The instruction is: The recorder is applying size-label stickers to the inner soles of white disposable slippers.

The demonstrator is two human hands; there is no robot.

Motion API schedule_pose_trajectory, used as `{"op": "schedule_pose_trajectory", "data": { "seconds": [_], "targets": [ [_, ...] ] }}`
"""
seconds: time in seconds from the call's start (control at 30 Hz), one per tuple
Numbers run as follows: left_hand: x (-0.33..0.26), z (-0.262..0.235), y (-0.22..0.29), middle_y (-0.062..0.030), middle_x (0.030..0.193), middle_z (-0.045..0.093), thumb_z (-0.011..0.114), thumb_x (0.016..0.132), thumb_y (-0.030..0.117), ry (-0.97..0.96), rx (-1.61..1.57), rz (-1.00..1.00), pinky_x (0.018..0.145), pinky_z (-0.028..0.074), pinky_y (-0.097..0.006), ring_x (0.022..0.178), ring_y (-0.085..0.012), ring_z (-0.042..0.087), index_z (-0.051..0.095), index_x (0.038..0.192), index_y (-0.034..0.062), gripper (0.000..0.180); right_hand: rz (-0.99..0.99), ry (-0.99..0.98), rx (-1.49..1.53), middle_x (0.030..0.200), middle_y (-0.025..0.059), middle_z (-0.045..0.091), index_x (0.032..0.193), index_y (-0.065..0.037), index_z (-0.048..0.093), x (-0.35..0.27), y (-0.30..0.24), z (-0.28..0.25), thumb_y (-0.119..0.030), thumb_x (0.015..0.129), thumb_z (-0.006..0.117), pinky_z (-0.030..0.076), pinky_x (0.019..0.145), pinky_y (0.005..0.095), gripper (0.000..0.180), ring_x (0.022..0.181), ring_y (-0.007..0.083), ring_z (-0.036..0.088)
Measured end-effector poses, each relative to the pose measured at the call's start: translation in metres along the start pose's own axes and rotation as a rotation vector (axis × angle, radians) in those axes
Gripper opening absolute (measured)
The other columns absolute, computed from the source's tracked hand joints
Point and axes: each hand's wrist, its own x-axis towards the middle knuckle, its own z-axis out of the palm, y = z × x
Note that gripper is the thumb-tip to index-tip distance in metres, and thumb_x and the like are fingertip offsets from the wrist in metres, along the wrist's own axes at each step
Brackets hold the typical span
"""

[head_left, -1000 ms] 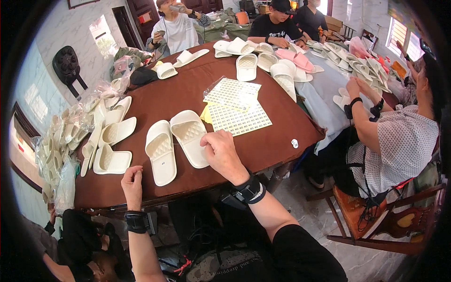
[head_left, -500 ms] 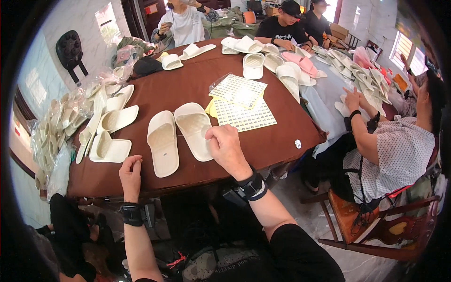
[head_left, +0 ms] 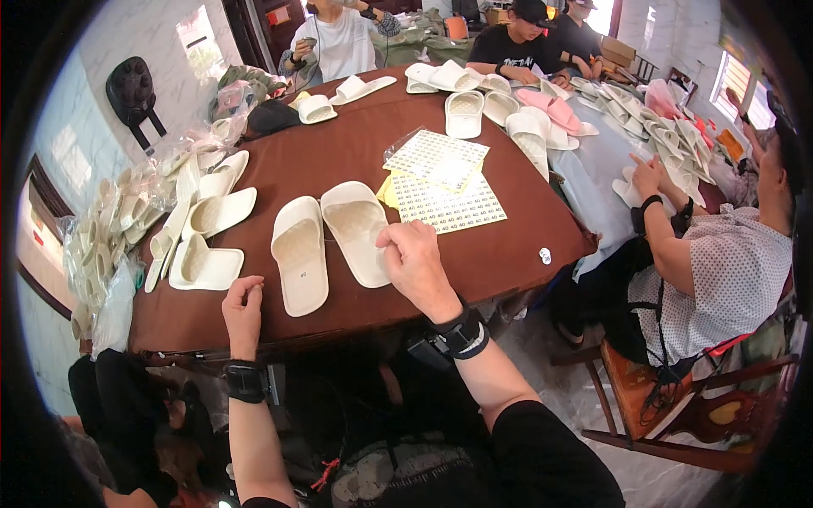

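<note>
At the far left, cream slippers in clear plastic lay in a heap (head_left: pixel 102 229), and beside it several loose slippers (head_left: pixel 207 267) rested on the brown-covered table (head_left: pixel 296 165). The left hand (head_left: pixel 243 309) came next, at the near edge, its fingers curled loosely inward; from where I stood I couldn't tell whether it pinched anything. Just right of it lay the left slipper (head_left: pixel 302 275) of a cream pair, sole down, toe strap away from the person, a small dark mark on its insole. Next to it, turned the same way, was the right slipper (head_left: pixel 351 233). The right hand (head_left: pixel 412 262) was bent over that one's right edge, fingers drawn in narrow; I couldn't see what, if anything, was between them. Beyond the knuckles, two printed label sheets (head_left: pixel 457 206) overlapped. Farther right were a round white label (head_left: pixel 545 256), a pink slipper (head_left: pixel 555 112) and a seated co-worker in a dotted top (head_left: pixel 720 275).
</note>
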Motion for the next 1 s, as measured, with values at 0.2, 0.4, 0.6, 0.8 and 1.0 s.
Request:
{"op": "schedule_pose_trajectory", "data": {
  "seconds": [0.2,0.4,0.6,0.8,1.0],
  "targets": [
    [0.001,-0.001,-0.007,-0.0015,0.087,0.066,0.06,0.089,0.003,0.006,0.002,0.021,0.074,0.046,-0.023,0.08,-0.0088,0.058,0.068,0.097,0.0001,0.012,-0.015,0.009,0.004,0.077,0.0062,0.062,0.08,-0.008,0.059,0.0,0.003,0.005,0.002,0.076,0.056,0.037,0.077,0.0395,0.011,0.078,0.0268,0.053],
    [0.002,0.0,-0.005,-0.0008,0.086,0.066,0.061,0.089,0.003,0.002,-0.009,-0.014,0.073,0.045,-0.023,0.079,-0.0075,0.057,0.068,0.097,0.0002,0.012,-0.007,0.011,0.007,0.077,0.0063,0.063,0.081,-0.008,0.059,0.0,0.001,0.002,0.002,0.076,0.055,0.037,0.078,0.0396,0.011,0.079,0.0272,0.053],
    [0.0,0.002,-0.006,0.0001,0.086,0.066,0.062,0.088,0.002,0.002,-0.058,-0.026,0.072,0.045,-0.022,0.079,-0.0065,0.055,0.069,0.097,0.0006,0.012,-0.001,-0.008,-0.013,0.078,0.0063,0.063,0.08,-0.007,0.059,-0.001,0.001,0.0,0.001,0.077,0.056,0.038,0.079,0.0392,0.01,0.079,0.0271,0.053],
    [-0.002,0.002,0.001,-0.0013,0.087,0.066,0.062,0.088,0.002,0.024,-0.014,-0.028,0.072,0.046,-0.023,0.08,-0.0078,0.057,0.069,0.097,0.0003,0.011,0.006,-0.009,-0.013,0.078,0.0063,0.063,0.081,-0.008,0.06,0.0,0.001,0.003,0.0,0.078,0.056,0.038,0.079,0.0394,0.01,0.079,0.0274,0.054],
    [-0.001,0.001,-0.009,-0.0051,0.088,0.068,0.062,0.088,0.002,0.058,-0.02,0.017,0.072,0.047,-0.025,0.081,-0.011,0.06,0.068,0.098,0.0,0.012,0.033,-0.028,-0.016,0.078,0.0058,0.063,0.081,-0.009,0.061,0.001,0.001,0.006,0.0,0.079,0.057,0.039,0.079,0.0399,0.01,0.08,0.0284,0.055]
  ]
}}
